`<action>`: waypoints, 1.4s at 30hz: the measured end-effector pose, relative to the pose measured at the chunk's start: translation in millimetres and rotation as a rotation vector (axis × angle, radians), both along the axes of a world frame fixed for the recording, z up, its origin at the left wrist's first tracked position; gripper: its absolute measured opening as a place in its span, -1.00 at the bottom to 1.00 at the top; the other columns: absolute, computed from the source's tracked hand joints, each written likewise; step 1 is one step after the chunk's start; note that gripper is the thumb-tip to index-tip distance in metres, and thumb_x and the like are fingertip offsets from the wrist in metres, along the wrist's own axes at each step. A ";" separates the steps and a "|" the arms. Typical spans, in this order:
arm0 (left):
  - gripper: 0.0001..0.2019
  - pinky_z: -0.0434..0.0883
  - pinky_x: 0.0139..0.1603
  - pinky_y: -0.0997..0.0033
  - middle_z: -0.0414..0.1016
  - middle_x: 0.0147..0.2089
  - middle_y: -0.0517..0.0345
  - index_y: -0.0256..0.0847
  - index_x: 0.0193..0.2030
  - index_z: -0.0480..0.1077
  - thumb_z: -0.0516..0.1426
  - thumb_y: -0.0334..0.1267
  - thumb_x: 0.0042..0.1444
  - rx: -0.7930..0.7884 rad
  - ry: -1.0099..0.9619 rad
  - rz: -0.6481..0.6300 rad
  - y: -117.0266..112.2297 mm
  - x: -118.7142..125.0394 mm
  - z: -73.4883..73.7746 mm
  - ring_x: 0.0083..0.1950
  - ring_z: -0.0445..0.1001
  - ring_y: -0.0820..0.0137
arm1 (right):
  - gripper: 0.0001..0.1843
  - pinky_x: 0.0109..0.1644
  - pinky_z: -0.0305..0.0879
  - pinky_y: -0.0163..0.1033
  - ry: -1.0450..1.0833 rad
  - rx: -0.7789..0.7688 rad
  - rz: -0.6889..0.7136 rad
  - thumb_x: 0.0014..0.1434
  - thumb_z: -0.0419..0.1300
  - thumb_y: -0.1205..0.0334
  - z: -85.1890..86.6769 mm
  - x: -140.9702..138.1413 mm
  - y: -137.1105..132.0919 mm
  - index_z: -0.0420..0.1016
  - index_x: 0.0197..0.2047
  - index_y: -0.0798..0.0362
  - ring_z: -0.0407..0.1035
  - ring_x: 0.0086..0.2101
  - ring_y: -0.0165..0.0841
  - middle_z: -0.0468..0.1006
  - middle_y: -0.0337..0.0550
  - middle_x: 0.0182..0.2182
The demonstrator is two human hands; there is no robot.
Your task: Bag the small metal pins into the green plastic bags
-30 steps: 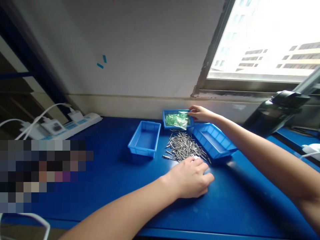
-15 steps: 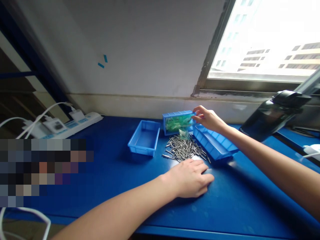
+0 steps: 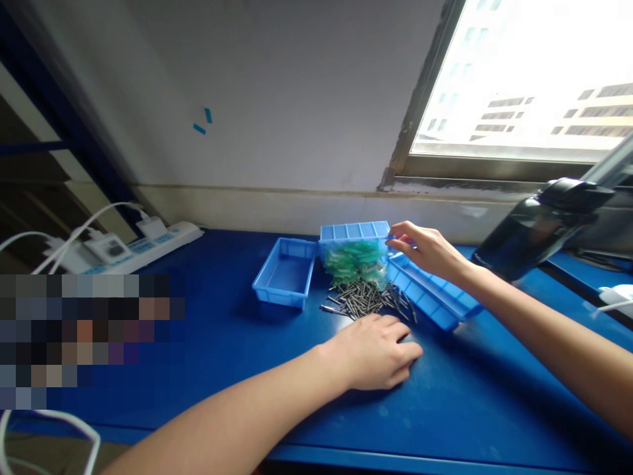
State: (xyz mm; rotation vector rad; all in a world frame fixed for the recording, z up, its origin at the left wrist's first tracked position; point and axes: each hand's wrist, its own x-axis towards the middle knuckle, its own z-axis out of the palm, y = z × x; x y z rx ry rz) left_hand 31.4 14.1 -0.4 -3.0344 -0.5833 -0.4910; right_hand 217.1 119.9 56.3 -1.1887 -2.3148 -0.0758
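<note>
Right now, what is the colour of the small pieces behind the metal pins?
The small pieces are green, partly blurred; the head view shows them best.

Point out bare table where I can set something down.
Bare table shows left of the left tray, between the power strip and left forearm. Another patch lies between the left hand and right forearm. It's crowded where the right hand, tipped tray, green pieces, metal pins and right tray bunch together.
</note>
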 end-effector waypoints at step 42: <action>-0.78 0.33 -0.02 0.30 0.38 -0.08 -0.02 -0.20 -0.13 0.36 -0.02 -0.24 0.15 0.030 -0.033 -0.005 0.8 0.5 -5.1 0.00 0.33 0.27 | -0.85 -0.05 0.34 -0.08 -0.217 0.629 0.303 0.05 0.21 0.17 -3.6 -9.6 -31.5 0.37 -0.40 0.06 0.25 0.00 -0.16 0.30 0.01 0.01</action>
